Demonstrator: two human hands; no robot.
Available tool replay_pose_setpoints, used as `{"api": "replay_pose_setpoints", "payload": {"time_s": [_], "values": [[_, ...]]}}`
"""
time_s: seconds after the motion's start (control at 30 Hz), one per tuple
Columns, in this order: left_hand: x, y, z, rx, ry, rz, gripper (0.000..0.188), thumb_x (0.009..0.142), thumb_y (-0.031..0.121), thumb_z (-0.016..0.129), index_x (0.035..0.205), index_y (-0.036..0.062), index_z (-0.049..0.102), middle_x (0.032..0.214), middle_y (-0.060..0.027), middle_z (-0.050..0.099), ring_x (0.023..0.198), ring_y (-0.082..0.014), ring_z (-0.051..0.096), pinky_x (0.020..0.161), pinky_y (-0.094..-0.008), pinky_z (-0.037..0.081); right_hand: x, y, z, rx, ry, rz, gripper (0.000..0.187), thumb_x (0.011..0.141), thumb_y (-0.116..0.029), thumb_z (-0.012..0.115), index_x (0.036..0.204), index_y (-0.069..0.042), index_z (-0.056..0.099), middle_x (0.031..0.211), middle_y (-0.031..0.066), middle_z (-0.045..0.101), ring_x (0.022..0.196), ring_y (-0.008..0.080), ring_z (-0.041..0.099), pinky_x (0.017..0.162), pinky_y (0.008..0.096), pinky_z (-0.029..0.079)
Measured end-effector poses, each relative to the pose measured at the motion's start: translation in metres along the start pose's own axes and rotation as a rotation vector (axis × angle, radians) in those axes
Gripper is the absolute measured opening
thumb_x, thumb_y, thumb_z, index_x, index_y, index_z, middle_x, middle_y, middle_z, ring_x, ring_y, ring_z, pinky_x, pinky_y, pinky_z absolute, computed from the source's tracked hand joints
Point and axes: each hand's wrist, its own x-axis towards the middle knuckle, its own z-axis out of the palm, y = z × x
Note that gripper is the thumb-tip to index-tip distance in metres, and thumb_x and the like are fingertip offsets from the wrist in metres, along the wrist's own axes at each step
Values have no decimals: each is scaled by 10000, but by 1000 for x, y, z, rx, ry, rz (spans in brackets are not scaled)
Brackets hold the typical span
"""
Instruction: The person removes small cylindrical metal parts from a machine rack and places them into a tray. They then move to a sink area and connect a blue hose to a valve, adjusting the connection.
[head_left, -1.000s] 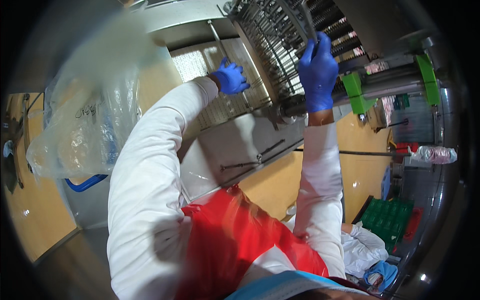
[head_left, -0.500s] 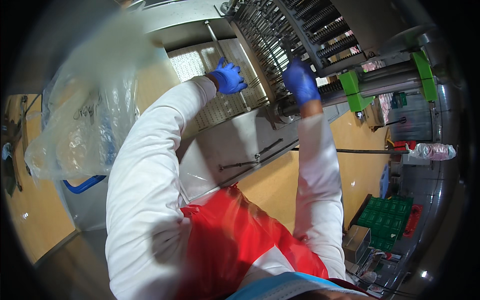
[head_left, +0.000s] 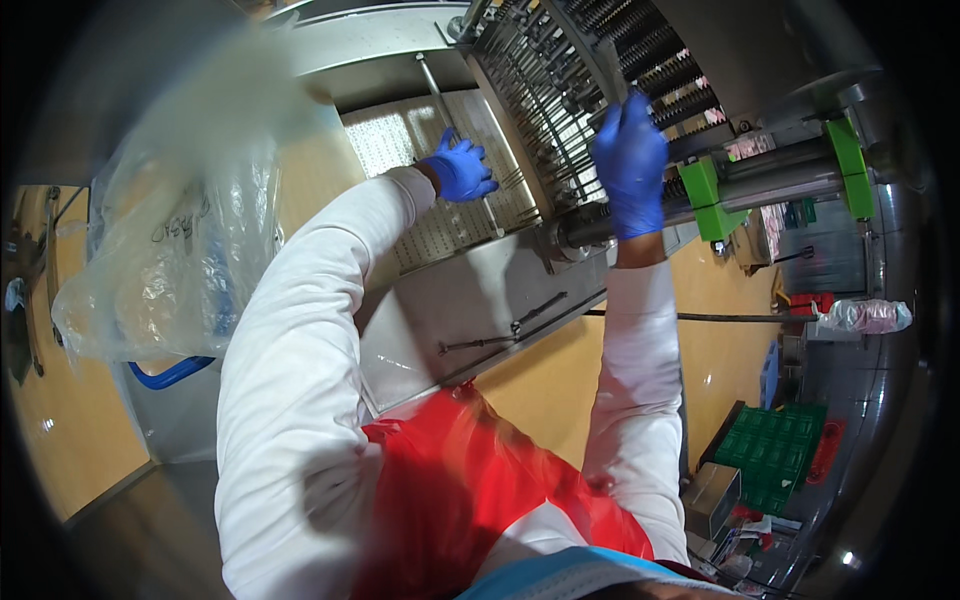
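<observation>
My left hand (head_left: 462, 170), in a blue glove, is open with its fingers spread. It is over a metal rod (head_left: 433, 82) that crosses a perforated metal plate (head_left: 400, 150) in the machine; whether it touches the rod I cannot tell. To its right, my right hand (head_left: 630, 170), also blue-gloved, is raised in front of the bank of thin metal needles (head_left: 545, 110). Its fingers are drawn together, and what they hold, if anything, is hidden. Behind that hand is a rack of dark springs (head_left: 680, 95).
Green clamps (head_left: 714, 200) sit on a thick metal shaft (head_left: 780, 180) at right. Clear plastic sheeting (head_left: 170, 270) covers something at left, above a blue handle (head_left: 170, 375). A black hose (head_left: 740, 318) runs rightward. Green crates (head_left: 770, 450) are at lower right.
My right hand has risen slightly and moved right along the needle bank. My left hand has shifted a little right and down, its fingers still spread.
</observation>
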Motion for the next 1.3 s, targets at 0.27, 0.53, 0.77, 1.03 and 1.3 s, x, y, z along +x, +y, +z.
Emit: {"api": "replay_pose_setpoints", "payload": {"time_s": [0.27,0.53,0.77,1.03,1.3], "values": [[4,7,1,-7,44,24,459,1067,553,396,1322,340,712,1434,-167,544,1436,-391,437,1212,-776,119,-28,50,54,-36,21,-117,572,995,-120,590,1550,-95,450,952,293,727,770,456,730,662,522,588],[1,-5,7,-10,59,-12,462,1064,554,399,1308,326,719,1431,-163,546,1425,-395,442,1210,-773,130,13,-19,-21,261,497,-278,618,1026,-114,557,1619,-146,384,955,301,730,797,474,729,655,489,582],[5,-5,0,5,71,-1,465,1064,551,408,1295,308,730,1400,-159,559,1406,-395,458,1206,-778,129,-4,12,18,-40,-181,-54,805,829,-57,618,1602,-164,421,858,280,714,808,455,729,715,571,567],[6,4,8,39,64,32,450,1069,540,399,1281,326,733,1412,-157,555,1403,-395,462,1201,-783,133,-35,27,40,-200,-361,49,751,887,-50,578,1611,-128,397,900,281,731,831,471,735,778,576,588],[5,-5,11,15,79,-5,438,1068,533,398,1283,338,726,1393,-158,562,1397,-391,467,1193,-791,143,3,5,12,83,219,-198,726,904,-32,599,1591,-195,435,898,245,738,749,484,709,699,568,573]]}}
